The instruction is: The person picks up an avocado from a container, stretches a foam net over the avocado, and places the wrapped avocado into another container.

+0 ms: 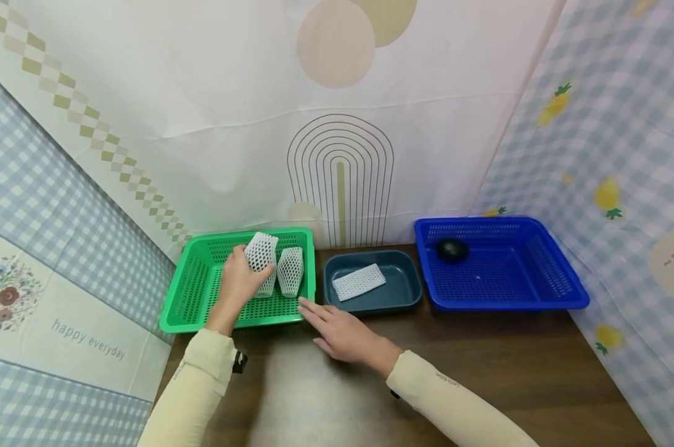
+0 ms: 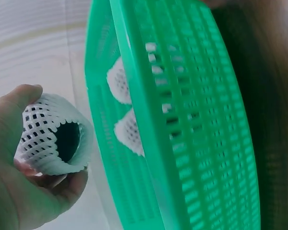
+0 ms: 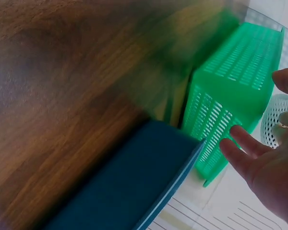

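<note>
My left hand (image 1: 239,279) grips a dark rounded fruit in a white foam net sleeve (image 1: 260,250), raised over the green basket (image 1: 203,326). In the left wrist view, the dark fruit (image 2: 67,142) shows through the open end of the net. Two more white foam-netted pieces (image 1: 290,272) lie in the basket, one partly hidden below the held piece; their contents cannot be made out. With fingers extended, my right hand (image 1: 345,335) is by the basket's front right corner and holds nothing. Whether its fingertips touch the rim is unclear.
Right of the green basket stands a dark teal tray (image 1: 409,298) with a flattened white foam net (image 1: 359,282) inside. Farther right, a blue basket (image 1: 510,305) contains a dark oval fruit (image 1: 452,249), like an avocado. Patterned cloth (image 1: 231,155) hangs behind the wooden table (image 1: 482,372).
</note>
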A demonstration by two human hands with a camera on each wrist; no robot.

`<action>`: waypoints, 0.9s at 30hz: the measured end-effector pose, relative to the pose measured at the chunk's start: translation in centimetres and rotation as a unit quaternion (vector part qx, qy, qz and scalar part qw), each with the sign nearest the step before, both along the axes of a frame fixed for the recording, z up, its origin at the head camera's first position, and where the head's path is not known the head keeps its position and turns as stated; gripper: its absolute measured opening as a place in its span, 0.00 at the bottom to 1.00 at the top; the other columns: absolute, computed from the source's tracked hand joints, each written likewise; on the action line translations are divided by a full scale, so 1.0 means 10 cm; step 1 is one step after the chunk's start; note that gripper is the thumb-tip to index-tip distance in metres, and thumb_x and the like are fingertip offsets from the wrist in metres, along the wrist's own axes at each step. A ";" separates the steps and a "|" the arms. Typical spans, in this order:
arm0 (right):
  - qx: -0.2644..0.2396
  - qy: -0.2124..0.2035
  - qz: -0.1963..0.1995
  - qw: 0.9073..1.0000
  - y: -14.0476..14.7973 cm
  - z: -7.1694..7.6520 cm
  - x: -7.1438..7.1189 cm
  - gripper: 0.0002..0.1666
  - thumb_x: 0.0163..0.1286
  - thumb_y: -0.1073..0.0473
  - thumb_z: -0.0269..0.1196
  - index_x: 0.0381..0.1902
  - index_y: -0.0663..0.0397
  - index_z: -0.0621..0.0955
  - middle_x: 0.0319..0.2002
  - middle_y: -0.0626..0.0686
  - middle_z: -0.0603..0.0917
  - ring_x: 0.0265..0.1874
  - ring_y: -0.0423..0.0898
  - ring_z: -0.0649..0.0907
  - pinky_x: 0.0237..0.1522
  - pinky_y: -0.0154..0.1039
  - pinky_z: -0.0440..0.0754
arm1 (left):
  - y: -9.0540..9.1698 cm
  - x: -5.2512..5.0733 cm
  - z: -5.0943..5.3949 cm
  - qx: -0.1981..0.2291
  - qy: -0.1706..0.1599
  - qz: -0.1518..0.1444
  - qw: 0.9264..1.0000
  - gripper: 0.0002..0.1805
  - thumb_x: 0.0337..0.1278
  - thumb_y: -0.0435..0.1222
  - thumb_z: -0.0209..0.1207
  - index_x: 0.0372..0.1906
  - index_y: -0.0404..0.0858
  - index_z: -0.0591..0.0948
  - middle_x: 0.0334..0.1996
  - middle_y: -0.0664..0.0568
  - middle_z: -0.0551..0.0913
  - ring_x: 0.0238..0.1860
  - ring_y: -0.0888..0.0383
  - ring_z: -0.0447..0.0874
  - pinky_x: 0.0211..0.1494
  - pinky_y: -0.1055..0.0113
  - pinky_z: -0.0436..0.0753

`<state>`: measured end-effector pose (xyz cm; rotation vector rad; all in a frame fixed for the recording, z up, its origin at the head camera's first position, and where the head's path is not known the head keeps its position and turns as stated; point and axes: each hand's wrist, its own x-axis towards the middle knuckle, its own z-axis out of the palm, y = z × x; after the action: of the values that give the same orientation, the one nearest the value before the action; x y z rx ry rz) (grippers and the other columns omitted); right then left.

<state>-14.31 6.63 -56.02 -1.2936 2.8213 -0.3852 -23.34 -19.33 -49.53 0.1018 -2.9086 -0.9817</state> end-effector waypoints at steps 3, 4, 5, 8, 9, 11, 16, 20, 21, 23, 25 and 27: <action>0.027 0.002 0.003 1.000 -0.03 -0.04 0.01 0.45 0.79 0.49 0.59 0.84 0.51 0.52 0.85 0.49 0.48 0.72 0.52 0.74 0.71 0.48 0.74 | -0.09 -0.06 -0.01 -0.007 -0.018 0.007 1.000 0.47 0.64 0.52 0.65 0.75 0.27 0.59 0.64 0.25 0.71 0.62 0.30 0.74 0.58 0.37 0.78; 0.033 0.001 0.003 0.999 -0.03 -0.05 0.02 0.45 0.79 0.49 0.59 0.84 0.51 0.52 0.85 0.49 0.48 0.72 0.52 0.74 0.71 0.48 0.74 | -0.12 -0.08 -0.01 -0.008 -0.025 0.009 1.000 0.48 0.64 0.52 0.65 0.74 0.26 0.58 0.64 0.24 0.70 0.62 0.29 0.74 0.58 0.37 0.78; 0.039 0.002 0.002 0.999 -0.03 -0.06 0.02 0.45 0.79 0.49 0.59 0.84 0.51 0.52 0.85 0.49 0.48 0.72 0.52 0.74 0.70 0.47 0.74 | -0.14 -0.10 -0.02 -0.009 -0.033 0.010 0.999 0.48 0.64 0.52 0.65 0.74 0.26 0.58 0.64 0.24 0.70 0.62 0.29 0.74 0.58 0.37 0.78; 0.046 0.003 -0.001 0.999 -0.02 -0.08 0.01 0.45 0.79 0.48 0.59 0.84 0.51 0.52 0.85 0.48 0.47 0.72 0.51 0.74 0.69 0.47 0.76 | -0.21 -0.16 -0.03 -0.016 -0.055 0.011 0.998 0.48 0.65 0.53 0.63 0.74 0.24 0.57 0.65 0.22 0.68 0.63 0.27 0.72 0.58 0.36 0.78; 0.045 0.003 0.000 0.999 -0.02 -0.09 0.01 0.45 0.79 0.49 0.59 0.84 0.51 0.52 0.85 0.49 0.48 0.72 0.51 0.74 0.69 0.47 0.76 | -0.23 -0.18 -0.03 -0.021 -0.061 0.011 0.998 0.48 0.66 0.53 0.62 0.74 0.24 0.56 0.65 0.22 0.67 0.63 0.27 0.72 0.59 0.36 0.77; 0.043 0.002 0.001 0.999 -0.02 -0.09 0.00 0.46 0.79 0.49 0.60 0.84 0.51 0.51 0.85 0.49 0.48 0.72 0.51 0.74 0.69 0.46 0.76 | -0.26 -0.23 -0.04 -0.028 -0.070 0.009 0.997 0.49 0.66 0.53 0.61 0.74 0.23 0.55 0.66 0.21 0.66 0.64 0.26 0.70 0.60 0.36 0.76; 0.037 -0.015 0.007 0.999 -0.03 -0.10 -0.01 0.47 0.78 0.50 0.60 0.84 0.51 0.50 0.85 0.49 0.47 0.73 0.50 0.73 0.70 0.47 0.75 | -0.32 -0.31 -0.03 -0.043 -0.103 0.006 0.994 0.51 0.70 0.52 0.58 0.76 0.20 0.49 0.71 0.18 0.55 0.68 0.24 0.64 0.64 0.34 0.73; 0.034 -0.021 0.008 0.999 -0.03 -0.09 -0.02 0.47 0.78 0.51 0.60 0.84 0.50 0.49 0.85 0.49 0.46 0.73 0.50 0.72 0.70 0.47 0.74 | -0.37 -0.38 -0.04 -0.049 -0.133 0.017 0.990 0.51 0.71 0.51 0.56 0.77 0.19 0.45 0.74 0.17 0.50 0.69 0.24 0.62 0.64 0.34 0.73; 0.032 -0.022 0.007 0.999 -0.02 -0.09 -0.02 0.47 0.78 0.51 0.60 0.84 0.50 0.49 0.85 0.49 0.45 0.73 0.50 0.72 0.70 0.47 0.74 | -0.38 -0.40 -0.05 -0.050 -0.141 0.019 0.989 0.52 0.72 0.52 0.55 0.77 0.19 0.45 0.74 0.17 0.50 0.69 0.24 0.62 0.64 0.34 0.73; 0.028 -0.023 0.005 0.999 -0.01 -0.09 -0.01 0.48 0.78 0.51 0.61 0.84 0.51 0.49 0.85 0.49 0.45 0.73 0.50 0.73 0.70 0.47 0.75 | -0.40 -0.44 -0.08 -0.053 -0.156 0.021 0.986 0.51 0.72 0.51 0.55 0.77 0.19 0.44 0.74 0.17 0.50 0.68 0.24 0.63 0.62 0.34 0.74; 0.024 -0.023 0.003 0.999 0.00 -0.10 -0.01 0.48 0.78 0.52 0.61 0.84 0.51 0.48 0.85 0.50 0.45 0.72 0.50 0.73 0.69 0.47 0.75 | -0.44 -0.46 -0.10 -0.056 -0.170 0.021 0.984 0.51 0.73 0.51 0.54 0.77 0.18 0.43 0.73 0.16 0.51 0.68 0.23 0.64 0.62 0.34 0.74; 0.018 -0.019 0.007 1.000 -0.01 -0.11 -0.01 0.49 0.77 0.53 0.62 0.84 0.52 0.49 0.85 0.50 0.46 0.71 0.50 0.74 0.68 0.48 0.76 | -0.49 -0.47 -0.12 -0.065 -0.183 0.019 0.981 0.50 0.74 0.50 0.52 0.77 0.17 0.43 0.72 0.15 0.52 0.67 0.22 0.64 0.62 0.34 0.74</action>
<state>-14.41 6.55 -57.11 -1.2852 2.7734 -0.3530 -28.06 -24.26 -50.77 0.3668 -3.2767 -0.8410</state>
